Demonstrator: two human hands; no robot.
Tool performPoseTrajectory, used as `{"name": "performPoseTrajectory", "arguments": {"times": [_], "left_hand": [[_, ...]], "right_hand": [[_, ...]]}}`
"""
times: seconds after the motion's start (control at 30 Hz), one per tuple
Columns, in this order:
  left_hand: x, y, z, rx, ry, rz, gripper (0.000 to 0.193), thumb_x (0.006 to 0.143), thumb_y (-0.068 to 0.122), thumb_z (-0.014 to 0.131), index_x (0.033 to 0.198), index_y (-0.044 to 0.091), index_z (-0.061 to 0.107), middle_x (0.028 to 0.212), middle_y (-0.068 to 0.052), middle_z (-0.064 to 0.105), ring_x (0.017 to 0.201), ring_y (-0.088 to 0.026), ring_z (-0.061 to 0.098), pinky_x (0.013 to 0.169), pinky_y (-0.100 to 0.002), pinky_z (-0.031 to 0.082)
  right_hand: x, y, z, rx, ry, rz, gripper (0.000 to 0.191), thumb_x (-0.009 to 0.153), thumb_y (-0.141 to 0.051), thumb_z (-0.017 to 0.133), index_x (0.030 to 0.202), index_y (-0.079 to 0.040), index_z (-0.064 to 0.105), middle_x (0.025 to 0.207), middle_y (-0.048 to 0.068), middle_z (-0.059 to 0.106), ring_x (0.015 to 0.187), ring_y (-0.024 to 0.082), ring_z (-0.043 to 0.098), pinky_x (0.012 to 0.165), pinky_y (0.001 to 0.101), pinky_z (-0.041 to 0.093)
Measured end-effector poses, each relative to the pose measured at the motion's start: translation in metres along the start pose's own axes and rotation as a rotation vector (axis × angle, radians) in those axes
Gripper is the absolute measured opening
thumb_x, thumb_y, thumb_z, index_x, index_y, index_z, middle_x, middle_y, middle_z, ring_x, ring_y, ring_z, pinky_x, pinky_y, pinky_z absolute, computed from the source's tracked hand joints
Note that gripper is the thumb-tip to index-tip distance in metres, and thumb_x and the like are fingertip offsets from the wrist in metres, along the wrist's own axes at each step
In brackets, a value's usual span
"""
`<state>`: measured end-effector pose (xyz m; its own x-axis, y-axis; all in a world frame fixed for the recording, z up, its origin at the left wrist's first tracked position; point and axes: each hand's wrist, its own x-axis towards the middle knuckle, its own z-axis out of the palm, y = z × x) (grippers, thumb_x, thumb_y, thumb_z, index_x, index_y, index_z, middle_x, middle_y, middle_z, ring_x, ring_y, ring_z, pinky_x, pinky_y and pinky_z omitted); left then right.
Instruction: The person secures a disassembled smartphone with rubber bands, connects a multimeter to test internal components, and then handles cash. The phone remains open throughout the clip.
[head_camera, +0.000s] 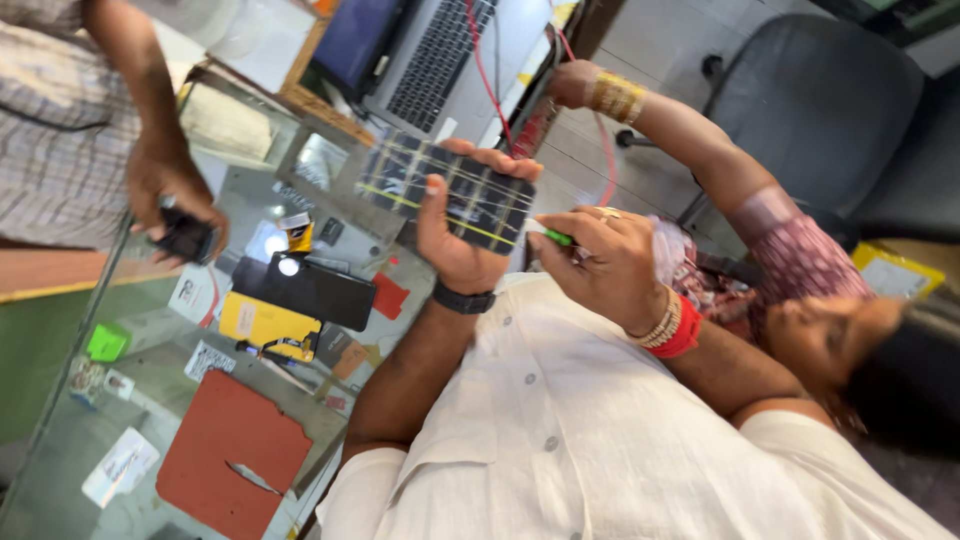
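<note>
**Phone held up over the glass worktop**

The left hand (455, 240) grips a dark phone (450, 190) crossed with yellow stripes, raised above the glass worktop's (60, 440) near edge. The right hand (600, 265) pinches a small green tool (556, 237) just beside the phone's end. Another person's hand (170, 195) clutches a black gadget (186, 238) at the far edge.
</note>
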<state>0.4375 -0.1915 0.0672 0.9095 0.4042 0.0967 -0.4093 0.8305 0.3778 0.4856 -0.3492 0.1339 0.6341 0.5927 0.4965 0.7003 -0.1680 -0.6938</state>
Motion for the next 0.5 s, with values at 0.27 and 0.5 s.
{"name": "performPoseTrajectory", "arguments": {"times": [0.27, 0.5], "left_hand": [[-0.015, 0.012, 0.002, 0.087, 0.0, 0.017, 0.043, 0.112, 0.043, 0.049, 0.134, 0.007, 0.045, 0.109, -0.019, 0.062, 0.106, -0.033, 0.063, 0.106, -0.055, 0.049], [-0.032, 0.028, -0.019, 0.094, -0.064, 0.091, 0.042, 0.109, 0.035, 0.06, 0.134, 0.005, 0.043, 0.112, -0.02, 0.061, 0.111, -0.029, 0.062, 0.111, -0.055, 0.051]], "right_hand": [[-0.014, 0.001, 0.017, 0.029, 0.021, -0.095, 0.019, 0.089, 0.0, 0.083, 0.102, 0.003, 0.069, 0.077, 0.012, 0.066, 0.066, 0.024, 0.066, 0.064, 0.0349, 0.052], [-0.032, -0.004, 0.041, -0.023, -0.072, -0.027, 0.025, 0.088, -0.002, 0.088, 0.106, 0.004, 0.072, 0.083, 0.013, 0.068, 0.069, 0.024, 0.063, 0.064, 0.0359, 0.049]]}}
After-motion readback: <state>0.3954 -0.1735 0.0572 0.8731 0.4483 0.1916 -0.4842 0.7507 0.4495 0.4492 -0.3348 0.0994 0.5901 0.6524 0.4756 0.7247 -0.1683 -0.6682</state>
